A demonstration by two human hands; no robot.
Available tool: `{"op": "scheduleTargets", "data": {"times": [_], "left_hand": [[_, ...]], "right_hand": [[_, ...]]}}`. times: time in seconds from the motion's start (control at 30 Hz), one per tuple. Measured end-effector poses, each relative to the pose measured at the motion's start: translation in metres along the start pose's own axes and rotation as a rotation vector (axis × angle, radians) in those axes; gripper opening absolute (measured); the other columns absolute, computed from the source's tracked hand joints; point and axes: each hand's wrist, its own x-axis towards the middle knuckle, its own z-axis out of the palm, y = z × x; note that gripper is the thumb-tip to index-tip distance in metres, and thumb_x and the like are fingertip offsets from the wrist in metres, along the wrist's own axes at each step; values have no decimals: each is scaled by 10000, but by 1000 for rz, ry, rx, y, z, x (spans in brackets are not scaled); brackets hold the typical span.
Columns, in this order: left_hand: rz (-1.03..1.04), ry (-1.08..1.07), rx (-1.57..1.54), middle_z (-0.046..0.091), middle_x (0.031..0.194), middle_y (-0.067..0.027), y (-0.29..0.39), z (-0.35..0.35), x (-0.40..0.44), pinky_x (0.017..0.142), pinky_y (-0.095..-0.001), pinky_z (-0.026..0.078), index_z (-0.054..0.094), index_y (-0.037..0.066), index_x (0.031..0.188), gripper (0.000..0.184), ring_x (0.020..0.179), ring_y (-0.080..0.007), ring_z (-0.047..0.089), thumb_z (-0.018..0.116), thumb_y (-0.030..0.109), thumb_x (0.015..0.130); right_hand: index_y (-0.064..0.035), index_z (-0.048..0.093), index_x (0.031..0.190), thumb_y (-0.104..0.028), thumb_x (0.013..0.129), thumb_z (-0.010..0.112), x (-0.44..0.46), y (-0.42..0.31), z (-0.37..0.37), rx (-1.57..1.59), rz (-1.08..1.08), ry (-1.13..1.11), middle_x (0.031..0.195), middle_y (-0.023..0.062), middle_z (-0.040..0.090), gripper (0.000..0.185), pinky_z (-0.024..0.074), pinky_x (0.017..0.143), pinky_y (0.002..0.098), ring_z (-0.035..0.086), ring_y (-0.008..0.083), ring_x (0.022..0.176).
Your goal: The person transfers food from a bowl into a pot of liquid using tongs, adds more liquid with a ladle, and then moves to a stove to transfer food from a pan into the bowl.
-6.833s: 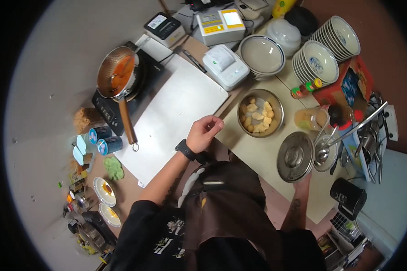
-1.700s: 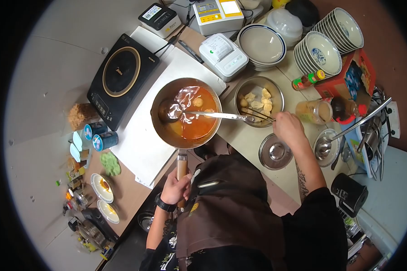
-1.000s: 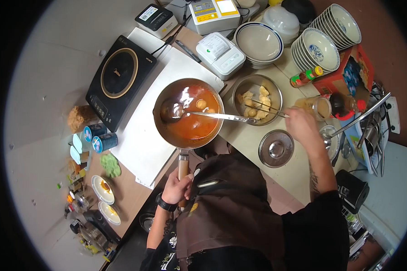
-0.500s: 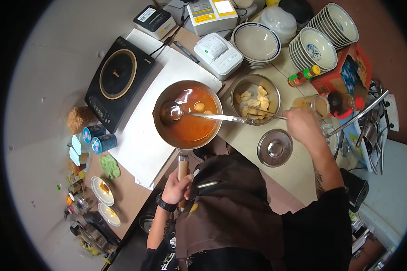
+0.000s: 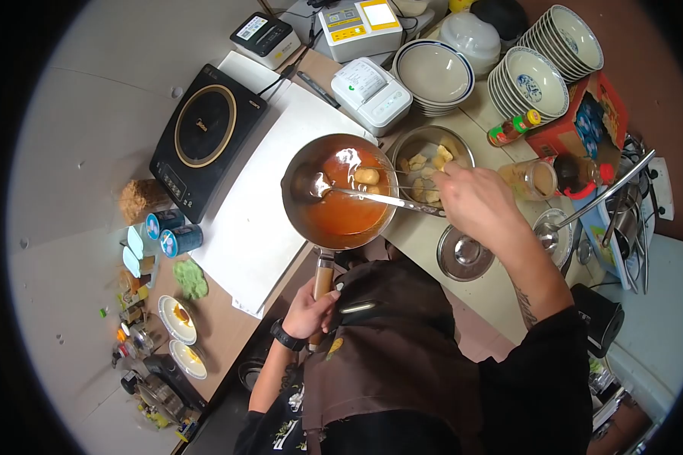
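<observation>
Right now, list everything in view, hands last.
Deep wooden-handled saucepan: one, silver, centre.
Glossy broth: one pool, orange-red, in saucepan.
Long metal ladle: one, silver, in saucepan.
Slim two-pronged utensil: one, greyish, over saucepan.
Round steel bowl: one, silver, right of saucepan.
Lumpy food pieces: several, pale yellow, bowl and saucepan.
Round metal lid: one, silver, below bowl.
Flat cooktop: one, black, left.
Cylindrical tubs: two, blue, below cooktop.
Crumpled cloth: one, green, below tubs.
Small plates: two, white, lower left.
Stacked ceramic bowls: three stacks, white, upper right.
Smaller jumbled items: uncountable, mixed colours, along edges.
Left hand: one, bare, on saucepan handle.
Right hand: one, bare, on utensil.
</observation>
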Motion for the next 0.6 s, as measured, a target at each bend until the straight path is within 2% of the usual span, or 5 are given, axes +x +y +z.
{"op": "scheduleTargets", "data": {"times": [0.13,0.2,0.4,0.53,0.6], "left_hand": [[-11,-6,-2,445,607,11,-1,0,0,370,-235,394,441,45,1053,176,401,-91,449,574,113,960],[-12,-10,25,447,610,11,1,-1,-1,370,-235,397,440,44,1054,179,402,-90,451,575,113,960],[-35,14,55,454,617,10,1,0,-2,367,-233,402,439,47,1051,181,402,-90,453,580,116,960],[-24,0,21,453,619,8,-4,-1,-2,369,-231,407,443,49,1051,182,406,-87,453,584,117,958],[-11,-7,-6,454,621,7,-5,-1,-3,369,-229,407,445,50,1053,183,407,-86,454,585,116,957]], "right_hand": [[-9,652,905,-48,814,574,-31,29,-23,139,73,164,894,160,642,126,520,725,467,652,354,780],[-29,672,859,-48,815,544,-34,53,-26,-197,221,64,901,148,668,137,542,726,421,674,326,788],[-37,689,872,-73,837,530,0,91,69,-309,274,-84,933,150,681,167,547,756,405,687,324,836],[-37,694,885,-81,851,512,-2,91,77,-189,260,-52,953,164,681,190,548,761,425,686,332,867],[-5,665,918,-67,815,538,-8,87,66,-66,382,-72,942,195,661,175,518,823,472,664,381,883]]}}
